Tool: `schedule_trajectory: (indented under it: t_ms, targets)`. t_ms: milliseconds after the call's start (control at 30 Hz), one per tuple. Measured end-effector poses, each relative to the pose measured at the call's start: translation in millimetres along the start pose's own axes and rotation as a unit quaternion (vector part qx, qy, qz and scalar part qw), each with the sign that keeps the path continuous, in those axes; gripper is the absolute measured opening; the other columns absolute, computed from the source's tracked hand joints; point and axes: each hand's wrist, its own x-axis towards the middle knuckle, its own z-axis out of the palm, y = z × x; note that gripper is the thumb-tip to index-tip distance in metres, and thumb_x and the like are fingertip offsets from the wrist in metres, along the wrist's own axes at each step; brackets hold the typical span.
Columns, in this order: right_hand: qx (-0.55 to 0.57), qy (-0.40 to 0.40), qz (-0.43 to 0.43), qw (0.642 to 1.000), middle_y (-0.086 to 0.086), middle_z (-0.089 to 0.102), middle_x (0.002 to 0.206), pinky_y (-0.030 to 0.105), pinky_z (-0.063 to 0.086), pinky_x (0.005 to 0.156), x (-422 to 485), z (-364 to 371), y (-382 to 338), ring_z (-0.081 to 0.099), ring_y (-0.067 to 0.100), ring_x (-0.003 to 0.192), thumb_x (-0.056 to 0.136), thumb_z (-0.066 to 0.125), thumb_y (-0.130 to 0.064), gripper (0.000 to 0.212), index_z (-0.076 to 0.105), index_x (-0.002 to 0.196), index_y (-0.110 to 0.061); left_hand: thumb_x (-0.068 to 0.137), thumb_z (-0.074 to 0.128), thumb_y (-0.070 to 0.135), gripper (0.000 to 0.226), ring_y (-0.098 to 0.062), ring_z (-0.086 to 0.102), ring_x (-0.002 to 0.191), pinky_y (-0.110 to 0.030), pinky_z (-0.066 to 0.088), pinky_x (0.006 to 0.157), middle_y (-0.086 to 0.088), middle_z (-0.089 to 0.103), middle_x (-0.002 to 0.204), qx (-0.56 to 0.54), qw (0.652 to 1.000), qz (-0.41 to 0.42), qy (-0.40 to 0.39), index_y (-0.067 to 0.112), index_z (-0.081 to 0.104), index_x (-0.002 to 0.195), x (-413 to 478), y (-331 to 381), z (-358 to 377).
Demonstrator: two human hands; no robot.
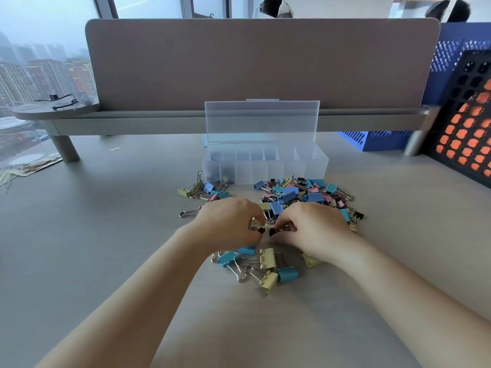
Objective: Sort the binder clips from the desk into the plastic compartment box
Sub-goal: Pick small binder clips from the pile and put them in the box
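Observation:
A clear plastic compartment box (316, 166) stands open on the desk, lid upright, with a few clips in its two leftmost cells. In front of it lies a spread of blue, pink, yellow and black binder clips (295, 193). My left hand (228, 221) pinches a small black clip (259, 230) at the pile's near edge. My right hand (310, 227) pinches another small black clip (273, 231) right beside it. More yellow and teal clips (267, 264) lie just below both hands.
A grey partition with a shelf (186, 120) runs behind the box. A blue perforated basket (377, 140) and a black perforated crate (467, 123) stand at the right. Papers (34, 164) lie at the far left. A person sits beyond the partition.

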Motion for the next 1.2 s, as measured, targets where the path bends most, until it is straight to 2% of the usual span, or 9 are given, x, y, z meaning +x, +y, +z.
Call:
schedule_trajectory:
  t_ms: [167,333,467,533,600,667,733,900,1200]
  targets:
    - [-0.009,0.005,-0.007,1.0,-0.01,0.063,0.105,0.028,0.041,0.067,-1,3,-5,0.059,0.016,0.098,0.091,0.055,-0.048,0.028,0.066,0.113,-0.035,0.09,0.052,0.034,0.028,-0.012,0.057,0.102,-0.026,0.048,0.071,0.015,0.063,0.112,0.009,1.0,0.002,-0.002,0.042,0.061,0.115,3,1,4]
    - [-0.005,-0.003,-0.019,1.0,-0.012,0.055,0.081,0.026,0.035,0.056,0,3,-3,0.054,0.011,0.079,0.09,0.057,-0.044,0.021,0.067,0.103,-0.032,0.092,0.05,0.033,0.024,-0.011,0.057,0.095,-0.024,0.04,0.064,0.015,0.062,0.102,0.016,0.999,-0.004,0.032,0.042,0.062,0.111,5,-1,8]
    - [0.338,0.016,0.093,0.936,-0.013,0.053,0.061,0.019,0.036,0.05,6,-10,2,0.046,0.0,0.052,0.088,0.062,-0.033,0.015,0.064,0.079,-0.021,0.09,0.06,0.03,0.004,-0.009,0.042,0.056,-0.022,0.033,0.052,0.01,0.047,0.064,-0.208,0.973,-0.032,0.096,0.029,0.063,0.091,8,-1,8]
    - [0.574,0.005,0.162,0.803,-0.007,0.048,0.061,0.018,0.024,0.04,9,-20,8,0.037,0.005,0.045,0.092,0.052,-0.027,0.022,0.056,0.074,-0.014,0.091,0.059,0.024,0.006,-0.009,0.035,0.047,-0.018,0.032,0.045,0.003,0.045,0.061,-0.425,0.898,-0.09,0.074,0.02,0.062,0.088,7,3,1]
    - [0.732,-0.032,0.208,0.648,0.001,0.044,0.064,0.018,0.016,0.036,9,-27,14,0.031,0.009,0.044,0.091,0.039,-0.026,0.026,0.053,0.078,-0.009,0.093,0.053,0.019,0.014,-0.008,0.028,0.044,-0.016,0.022,0.038,0.001,0.039,0.06,-0.645,0.747,-0.158,0.0,0.013,0.054,0.081,7,6,-6]
    - [0.76,-0.054,0.222,0.608,0.004,0.046,0.064,0.017,0.016,0.033,9,-27,18,0.032,0.01,0.044,0.091,0.035,-0.029,0.033,0.054,0.077,-0.007,0.091,0.044,0.017,0.018,-0.008,0.028,0.044,-0.014,0.019,0.036,0.001,0.038,0.061,-0.769,0.608,-0.183,-0.077,0.014,0.044,0.073,6,7,-8]
    - [0.727,-0.059,0.221,0.648,0.002,0.047,0.062,0.015,0.016,0.031,9,-25,19,0.034,0.009,0.043,0.094,0.043,-0.033,0.034,0.057,0.077,-0.007,0.09,0.04,0.019,0.02,-0.009,0.035,0.045,-0.013,0.025,0.036,-0.002,0.044,0.064,-0.795,0.568,-0.186,-0.107,0.014,0.044,0.071,7,8,-7]
    - [0.295,-0.032,0.128,0.946,-0.009,0.061,0.063,0.025,0.044,0.058,6,-28,23,0.053,0.005,0.057,0.079,0.076,-0.032,0.019,0.071,0.074,-0.014,0.099,0.046,0.021,0.027,-0.006,0.041,0.048,-0.011,0.034,0.036,-0.002,0.053,0.067,-0.776,0.602,-0.174,-0.072,0.009,0.06,0.078,6,12,-3]
    - [0.011,-0.094,0.119,0.988,-0.007,0.07,0.082,0.029,0.052,0.069,-2,-29,9,0.063,0.013,0.081,0.073,0.072,-0.045,0.017,0.073,0.079,-0.029,0.09,0.062,0.025,0.009,-0.009,0.037,0.049,-0.021,0.034,0.051,0.005,0.046,0.056,-0.346,0.928,-0.095,0.096,0.021,0.069,0.085,9,10,11]
